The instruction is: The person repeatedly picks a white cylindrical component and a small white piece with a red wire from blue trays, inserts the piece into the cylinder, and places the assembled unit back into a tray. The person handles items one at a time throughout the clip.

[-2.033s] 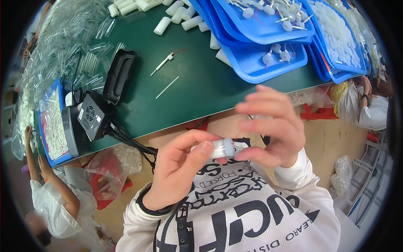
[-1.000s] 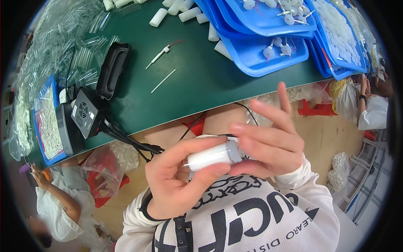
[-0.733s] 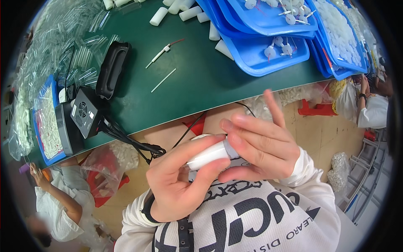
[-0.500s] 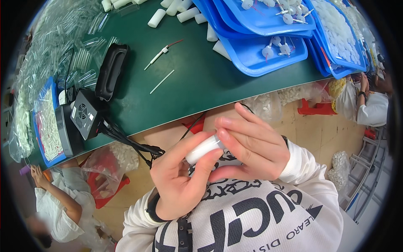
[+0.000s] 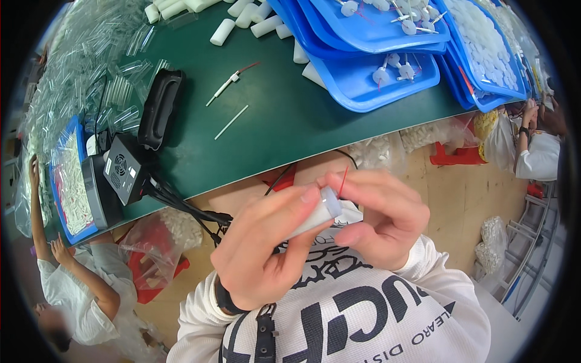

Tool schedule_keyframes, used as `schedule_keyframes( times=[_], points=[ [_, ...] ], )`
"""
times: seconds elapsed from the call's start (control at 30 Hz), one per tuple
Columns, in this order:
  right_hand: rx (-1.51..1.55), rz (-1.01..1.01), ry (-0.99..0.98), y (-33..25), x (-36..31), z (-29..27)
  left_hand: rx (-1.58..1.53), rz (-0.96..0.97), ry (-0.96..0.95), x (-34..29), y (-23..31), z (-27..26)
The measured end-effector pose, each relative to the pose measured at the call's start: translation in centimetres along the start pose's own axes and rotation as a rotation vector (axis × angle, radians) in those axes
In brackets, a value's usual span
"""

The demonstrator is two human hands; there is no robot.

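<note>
My left hand [image 5: 260, 248] is closed round a white cylinder [image 5: 310, 222], its thumb and fingertips along the sides. A translucent cap [image 5: 331, 202] sits on the cylinder's right end. A thin red strand [image 5: 343, 181] stands up beside the cap, in front of my right fingers; where it begins is hard to make out. My right hand [image 5: 384, 212] is just right of the cap, fingers bent and thumb apart from them. On the green table [image 5: 272, 130] lie a thin white stick [image 5: 231, 122] and a white stick with a red strand [image 5: 223, 88].
Blue trays [image 5: 387, 100] stacked at the far right hold white discs with sticks. White cylinders [image 5: 222, 32] lie at the back, clear tubes [image 5: 78, 66] pile up at left. A black tray [image 5: 160, 109] and a cabled box [image 5: 123, 163] stand nearby. Other people sit at both sides.
My right hand has drawn back from the cylinder, and its thumb has come away. The capped end and red strand now show. At far left another person's arm has reached up.
</note>
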State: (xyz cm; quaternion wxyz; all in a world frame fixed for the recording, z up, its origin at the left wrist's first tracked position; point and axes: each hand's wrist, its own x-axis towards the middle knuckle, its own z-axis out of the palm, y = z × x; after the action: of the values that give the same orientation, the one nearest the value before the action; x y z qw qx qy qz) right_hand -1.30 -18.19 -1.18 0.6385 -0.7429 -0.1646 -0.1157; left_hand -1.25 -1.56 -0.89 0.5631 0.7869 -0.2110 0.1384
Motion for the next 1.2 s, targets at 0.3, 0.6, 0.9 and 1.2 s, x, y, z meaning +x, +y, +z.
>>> schedule_keyframes(
  times=[0.3, 0.6, 0.9, 1.2],
  points=[
    [-0.151, -0.086, -0.060, 0.4, -0.1, 0.1, 0.184, 0.189, -0.035, -0.5, -0.7, -0.3],
    [0.482, 0.351, 0.191, 2.0, 0.0, 1.4, -0.304, -0.158, 0.100, -0.2, -2.1, 0.6],
    [0.670, 0.363, 0.241, 3.2, -0.9, 1.9, -0.296, -0.226, 0.239, -0.4, -2.9, 1.5],
    [0.893, 0.459, 0.400, 4.8, -2.0, 2.2, -0.092, -0.095, 0.241, 0.1, -3.9, 3.3]
  ],
)
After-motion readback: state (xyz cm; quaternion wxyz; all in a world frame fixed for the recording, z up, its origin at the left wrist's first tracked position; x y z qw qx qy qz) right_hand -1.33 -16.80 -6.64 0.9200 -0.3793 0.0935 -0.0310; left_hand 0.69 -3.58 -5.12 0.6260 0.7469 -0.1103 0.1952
